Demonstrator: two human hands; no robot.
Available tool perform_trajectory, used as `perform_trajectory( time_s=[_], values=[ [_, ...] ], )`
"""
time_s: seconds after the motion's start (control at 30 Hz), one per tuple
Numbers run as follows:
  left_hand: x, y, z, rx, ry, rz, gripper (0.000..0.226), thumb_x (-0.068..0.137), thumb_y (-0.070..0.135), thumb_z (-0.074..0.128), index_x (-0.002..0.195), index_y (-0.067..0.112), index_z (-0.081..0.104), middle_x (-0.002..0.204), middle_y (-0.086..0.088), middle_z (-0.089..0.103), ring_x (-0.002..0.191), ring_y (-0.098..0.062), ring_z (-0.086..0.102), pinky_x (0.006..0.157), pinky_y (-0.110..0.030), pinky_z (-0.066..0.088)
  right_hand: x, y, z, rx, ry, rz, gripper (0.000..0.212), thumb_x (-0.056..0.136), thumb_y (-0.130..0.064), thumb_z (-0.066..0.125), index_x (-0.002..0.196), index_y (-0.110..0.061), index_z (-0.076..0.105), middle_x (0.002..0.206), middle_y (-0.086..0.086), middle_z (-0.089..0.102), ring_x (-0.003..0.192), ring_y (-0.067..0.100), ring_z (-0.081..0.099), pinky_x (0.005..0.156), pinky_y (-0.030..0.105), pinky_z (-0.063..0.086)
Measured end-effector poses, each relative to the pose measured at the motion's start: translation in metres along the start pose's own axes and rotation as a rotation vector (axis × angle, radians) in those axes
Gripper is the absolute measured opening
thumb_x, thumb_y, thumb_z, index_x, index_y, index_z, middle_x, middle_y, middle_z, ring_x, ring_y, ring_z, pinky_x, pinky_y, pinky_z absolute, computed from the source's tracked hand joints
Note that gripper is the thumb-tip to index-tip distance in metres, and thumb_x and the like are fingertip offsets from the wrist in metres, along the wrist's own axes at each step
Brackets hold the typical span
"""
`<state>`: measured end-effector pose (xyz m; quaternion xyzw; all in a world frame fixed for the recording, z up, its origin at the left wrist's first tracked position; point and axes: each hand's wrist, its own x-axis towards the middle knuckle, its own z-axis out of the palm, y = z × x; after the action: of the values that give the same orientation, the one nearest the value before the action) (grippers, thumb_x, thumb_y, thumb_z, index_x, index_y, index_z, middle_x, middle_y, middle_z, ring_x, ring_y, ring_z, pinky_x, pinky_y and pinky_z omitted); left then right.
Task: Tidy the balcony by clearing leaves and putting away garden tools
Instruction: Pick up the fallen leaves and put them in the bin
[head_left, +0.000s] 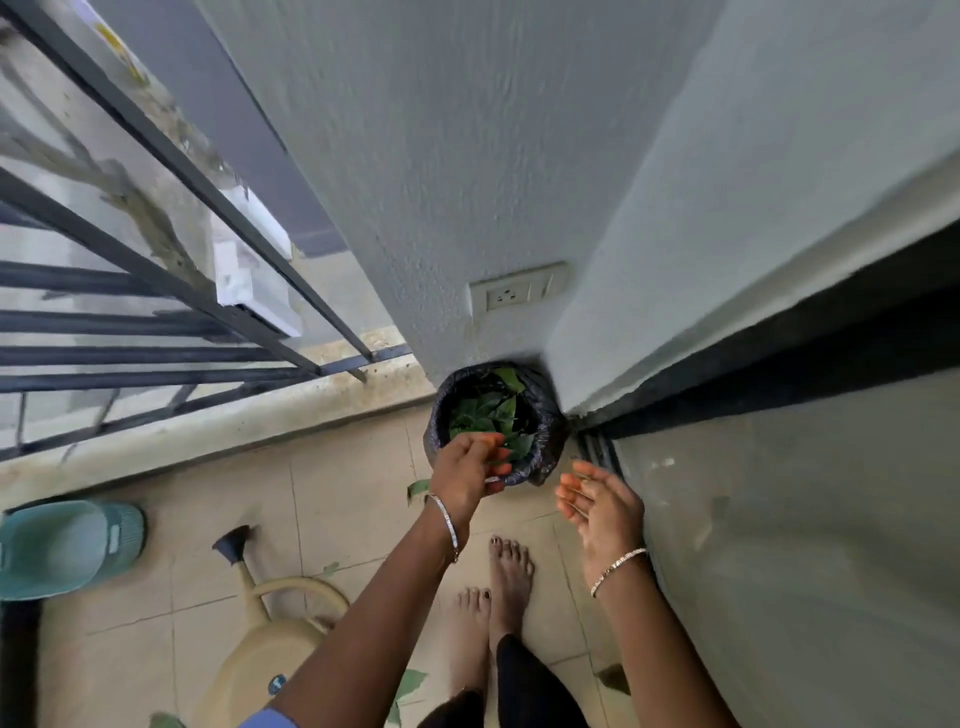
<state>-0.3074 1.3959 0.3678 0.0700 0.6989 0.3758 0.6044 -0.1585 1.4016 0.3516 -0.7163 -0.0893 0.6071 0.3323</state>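
By bin (546, 457) and watering can (260, 660), left hand (462, 478)'s hold unclear, right hand (605, 512)'s fingers (574, 500) straight.

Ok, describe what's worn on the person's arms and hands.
Both forearms are bare. The left hand has a thin silver bangle at its wrist; the right hand has a beaded silver bracelet. A blue sleeve edge shows on the left upper arm. No gloves.

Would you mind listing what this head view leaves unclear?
Head view:
- Left hand: whether its fingers hold anything; blurred, seen from above.
- Bin: near rim hidden by that hand.
- Watering can: body partly behind the left arm.
- Teal basket: cut off by the left edge.
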Motion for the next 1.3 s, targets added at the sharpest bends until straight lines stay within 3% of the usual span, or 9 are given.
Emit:
perform_trajectory(
  time_s=[0.17, 0.3, 0.43, 0.77, 1.03, 1.3],
  values=[
    [-0.097, 0.049, -0.002, -0.018, -0.036, 0.119, 0.019, 0.098, 0.01, 0.049, 0.103, 0.001, 0.065, 0.087, -0.014, 0.065, 0.07, -0.023, 0.06, 0.055, -0.026, 0.05, -0.111, -0.066, -0.026, 0.112, -0.066, -0.156, 0.025, 0.093, 0.008, 0.042, 0.092, -0.005, 0.063, 0.079, 0.011, 0.064, 0.064, 0.02, 0.06, 0.06, 0.025, 0.049],
    [-0.177, 0.078, 0.001, -0.077, -0.1, 0.191, 0.014, 0.096, 0.01, 0.053, 0.094, 0.006, 0.066, 0.084, -0.014, 0.066, 0.07, -0.024, 0.06, 0.063, -0.033, 0.049, -0.196, -0.108, -0.055, 0.186, -0.082, -0.293, 0.025, 0.092, 0.006, 0.044, 0.092, -0.006, 0.065, 0.079, 0.011, 0.066, 0.064, 0.018, 0.062, 0.058, 0.023, 0.049],
    [-0.25, 0.104, 0.015, -0.065, -0.26, 0.25, 0.012, 0.095, 0.009, 0.054, 0.095, 0.004, 0.066, 0.086, -0.018, 0.066, 0.073, -0.027, 0.061, 0.065, -0.034, 0.049, -0.277, -0.133, -0.09, 0.257, -0.086, -0.401, 0.026, 0.093, 0.005, 0.045, 0.09, -0.009, 0.067, 0.078, 0.008, 0.069, 0.063, 0.017, 0.062, 0.06, 0.025, 0.049],
    [-0.415, 0.148, 0.097, 0.173, -0.691, 0.471, 0.018, 0.098, 0.007, 0.046, 0.099, 0.006, 0.064, 0.078, -0.006, 0.066, 0.062, -0.014, 0.062, 0.061, -0.026, 0.051, -0.438, -0.193, -0.191, 0.474, 0.02, -0.746, 0.025, 0.094, 0.001, 0.046, 0.091, -0.011, 0.068, 0.078, 0.004, 0.071, 0.063, 0.014, 0.063, 0.06, 0.024, 0.05],
    [-0.538, 0.104, 0.128, 0.259, -1.007, 0.5, 0.022, 0.099, 0.009, 0.044, 0.099, 0.009, 0.066, 0.082, -0.005, 0.069, 0.072, -0.018, 0.064, 0.071, -0.032, 0.052, -0.522, -0.153, -0.281, 0.629, 0.233, -0.873, 0.025, 0.094, 0.0, 0.047, 0.095, -0.01, 0.069, 0.082, 0.006, 0.071, 0.067, 0.017, 0.063, 0.062, 0.026, 0.05],
    [-0.652, -0.012, 0.107, 0.319, -1.213, 0.465, 0.02, 0.097, 0.008, 0.047, 0.096, 0.011, 0.067, 0.08, -0.004, 0.069, 0.069, -0.017, 0.065, 0.065, -0.028, 0.052, -0.624, -0.015, -0.376, 0.748, 0.505, -0.911, 0.027, 0.094, 0.001, 0.046, 0.094, -0.011, 0.07, 0.082, 0.006, 0.071, 0.063, 0.015, 0.062, 0.06, 0.025, 0.05]
  ],
)
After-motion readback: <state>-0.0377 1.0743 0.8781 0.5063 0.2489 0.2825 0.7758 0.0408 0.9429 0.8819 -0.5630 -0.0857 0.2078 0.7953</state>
